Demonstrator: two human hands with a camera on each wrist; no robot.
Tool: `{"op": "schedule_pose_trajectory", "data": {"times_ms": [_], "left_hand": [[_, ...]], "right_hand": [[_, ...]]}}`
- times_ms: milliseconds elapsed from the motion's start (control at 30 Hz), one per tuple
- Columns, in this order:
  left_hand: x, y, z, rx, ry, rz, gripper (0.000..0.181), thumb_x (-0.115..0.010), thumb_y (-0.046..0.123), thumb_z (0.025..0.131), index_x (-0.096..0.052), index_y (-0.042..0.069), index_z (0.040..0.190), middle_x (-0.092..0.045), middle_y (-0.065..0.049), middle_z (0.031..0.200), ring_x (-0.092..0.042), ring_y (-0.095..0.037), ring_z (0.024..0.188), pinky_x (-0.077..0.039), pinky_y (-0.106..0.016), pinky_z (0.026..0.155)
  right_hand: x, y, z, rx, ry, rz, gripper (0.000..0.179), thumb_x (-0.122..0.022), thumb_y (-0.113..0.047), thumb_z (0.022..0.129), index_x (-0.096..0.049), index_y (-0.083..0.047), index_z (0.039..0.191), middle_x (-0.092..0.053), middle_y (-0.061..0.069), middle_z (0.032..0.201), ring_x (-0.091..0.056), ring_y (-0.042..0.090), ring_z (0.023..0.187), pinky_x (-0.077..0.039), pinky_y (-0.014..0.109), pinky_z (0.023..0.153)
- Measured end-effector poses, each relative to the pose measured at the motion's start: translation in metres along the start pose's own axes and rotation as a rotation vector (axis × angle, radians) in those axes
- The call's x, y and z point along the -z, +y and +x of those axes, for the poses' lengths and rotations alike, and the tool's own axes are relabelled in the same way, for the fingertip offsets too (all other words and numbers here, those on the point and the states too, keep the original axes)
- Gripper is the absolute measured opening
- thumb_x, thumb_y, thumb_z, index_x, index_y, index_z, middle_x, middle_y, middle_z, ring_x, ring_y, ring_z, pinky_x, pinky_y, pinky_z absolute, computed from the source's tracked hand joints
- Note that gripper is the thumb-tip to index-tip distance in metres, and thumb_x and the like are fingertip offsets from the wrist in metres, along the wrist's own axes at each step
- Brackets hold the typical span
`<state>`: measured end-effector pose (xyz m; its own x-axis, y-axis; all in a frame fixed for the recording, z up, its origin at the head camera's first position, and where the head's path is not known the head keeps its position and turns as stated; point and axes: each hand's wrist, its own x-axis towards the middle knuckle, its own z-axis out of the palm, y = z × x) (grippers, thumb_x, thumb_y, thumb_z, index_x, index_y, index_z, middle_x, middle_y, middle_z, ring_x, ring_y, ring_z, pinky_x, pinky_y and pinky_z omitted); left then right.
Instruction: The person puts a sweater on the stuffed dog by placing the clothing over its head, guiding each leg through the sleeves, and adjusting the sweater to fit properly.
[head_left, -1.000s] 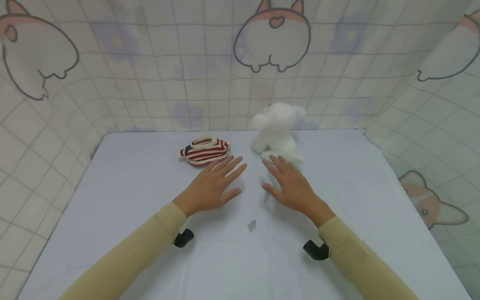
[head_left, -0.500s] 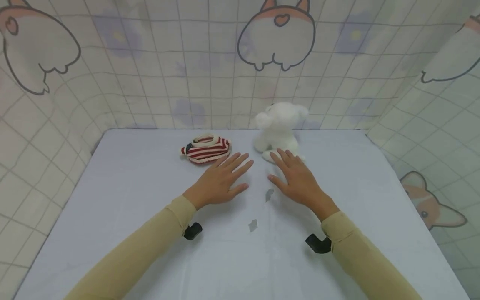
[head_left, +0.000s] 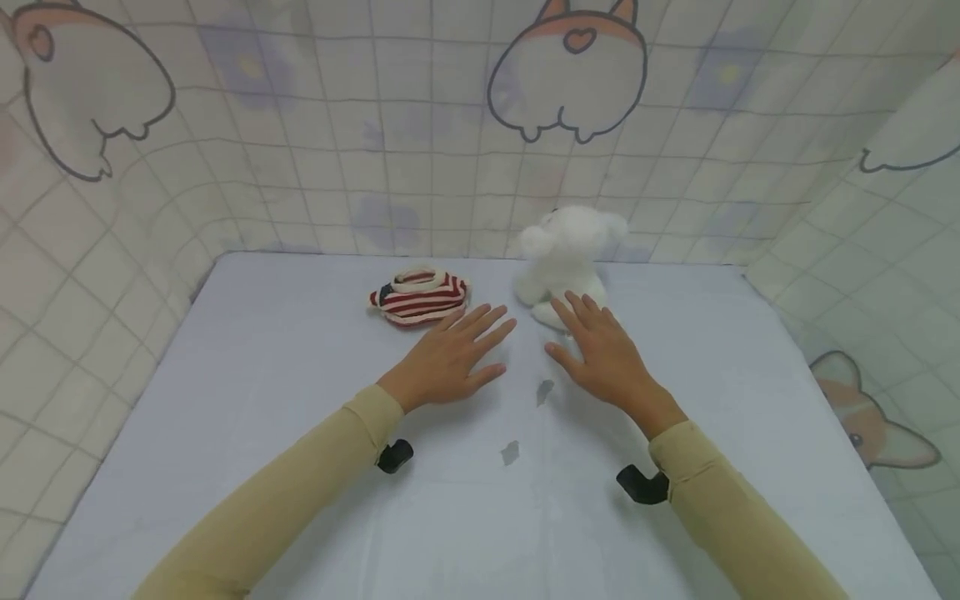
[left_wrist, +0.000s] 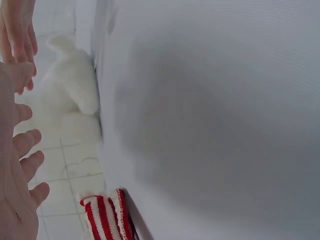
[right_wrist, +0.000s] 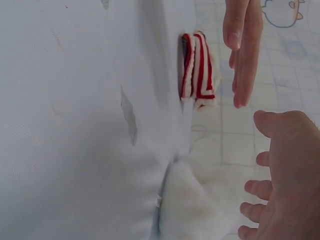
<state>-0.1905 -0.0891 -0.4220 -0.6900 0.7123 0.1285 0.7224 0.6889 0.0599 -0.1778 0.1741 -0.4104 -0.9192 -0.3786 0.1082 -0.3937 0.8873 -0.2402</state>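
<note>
Hands (head_left: 447, 360) (head_left: 603, 358) apart, plush (head_left: 566, 254) near far table edge (head_left: 307, 257)

Your left hand (head_left: 448, 358) and right hand (head_left: 606, 354), in tan sleeves (head_left: 288, 492), hover backs-up over a white table (head_left: 465, 533), fingers straight. Just beyond the left lies a red-and-white striped cloth item (head_left: 422, 300); beyond the right sits a white plush toy (head_left: 564, 254). Corgi-printed fabric (head_left: 442, 167) hangs behind.

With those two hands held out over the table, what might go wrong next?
The right hand is close to the upright white plush toy; pushing forward, it might tip the toy over.
The left hand is near the striped item; a careless sweep might knock it out of place.
</note>
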Motion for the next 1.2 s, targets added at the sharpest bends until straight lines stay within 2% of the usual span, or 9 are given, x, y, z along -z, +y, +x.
{"op": "schedule_pose_trajectory", "data": {"times_ms": [300,600,933,1200], "left_hand": [[0.003,0.002,0.009,-0.001,-0.020,0.000,0.065,-0.039,0.051,0.100,-0.020,0.022,0.155,-0.023,-0.004,0.161,-0.021,-0.023,0.150,-0.018,-0.046,0.122],[-0.005,0.000,0.017,-0.001,-0.026,0.022,0.065,-0.037,0.052,0.100,-0.021,0.022,0.155,-0.023,-0.004,0.161,-0.022,-0.023,0.149,-0.017,-0.045,0.122],[-0.013,-0.003,0.024,0.008,-0.051,0.033,0.068,-0.037,0.055,0.099,-0.018,0.025,0.156,-0.022,-0.003,0.162,-0.021,-0.022,0.150,-0.021,-0.046,0.121],[-0.019,-0.006,0.032,0.046,-0.057,-0.060,0.069,-0.039,0.055,0.099,-0.019,0.022,0.156,-0.025,-0.005,0.161,-0.026,-0.024,0.148,-0.025,-0.045,0.120]], "right_hand": [[0.004,0.011,0.004,-0.044,0.034,0.024,0.065,-0.054,-0.037,0.098,-0.028,-0.013,0.153,-0.025,0.016,0.159,-0.021,0.039,0.147,-0.019,0.058,0.118],[0.004,0.021,0.009,-0.065,0.063,0.065,0.066,-0.056,-0.032,0.098,-0.028,-0.010,0.152,-0.025,0.019,0.158,-0.022,0.041,0.146,-0.019,0.059,0.117],[0.002,0.029,0.014,-0.088,0.108,0.085,0.069,-0.062,-0.027,0.094,-0.030,-0.006,0.151,-0.028,0.021,0.156,-0.025,0.043,0.144,-0.024,0.059,0.115],[-0.002,0.035,0.018,-0.145,0.110,0.163,0.068,-0.062,-0.025,0.094,-0.030,-0.006,0.150,-0.028,0.020,0.157,-0.027,0.042,0.143,-0.028,0.060,0.113]]}}
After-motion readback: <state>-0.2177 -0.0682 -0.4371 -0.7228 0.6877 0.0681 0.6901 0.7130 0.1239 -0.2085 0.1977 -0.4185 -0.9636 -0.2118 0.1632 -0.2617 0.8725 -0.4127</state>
